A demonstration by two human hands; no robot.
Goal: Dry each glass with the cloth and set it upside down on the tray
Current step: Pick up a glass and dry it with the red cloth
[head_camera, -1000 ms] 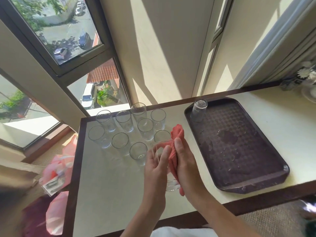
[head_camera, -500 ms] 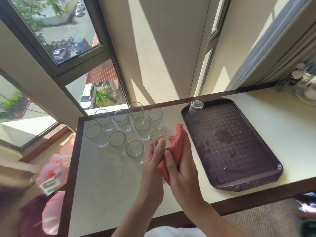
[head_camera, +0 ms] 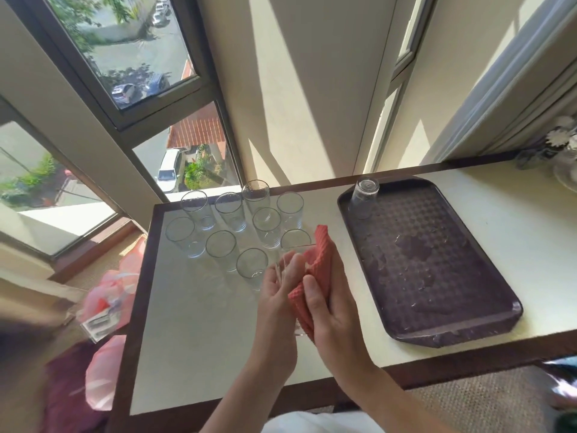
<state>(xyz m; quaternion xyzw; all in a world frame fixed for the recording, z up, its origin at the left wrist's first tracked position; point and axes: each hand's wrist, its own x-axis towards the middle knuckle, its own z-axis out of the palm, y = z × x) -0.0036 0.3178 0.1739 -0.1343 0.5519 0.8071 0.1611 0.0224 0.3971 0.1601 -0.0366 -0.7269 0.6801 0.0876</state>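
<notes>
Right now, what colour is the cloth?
The cloth is pinkish red; the head view shows it best.

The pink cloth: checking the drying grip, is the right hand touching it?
Touching. The head view shows the right hand gripping the pink cloth, thumb pressed onto it.

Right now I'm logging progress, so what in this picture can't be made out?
Head view:
The held glass: mostly hidden by the cloth, left hand and right hand; dryness unknowable.
The ornaments, far right: cut off by the frame edge.
The pink bags on the floor: blurred.
</notes>
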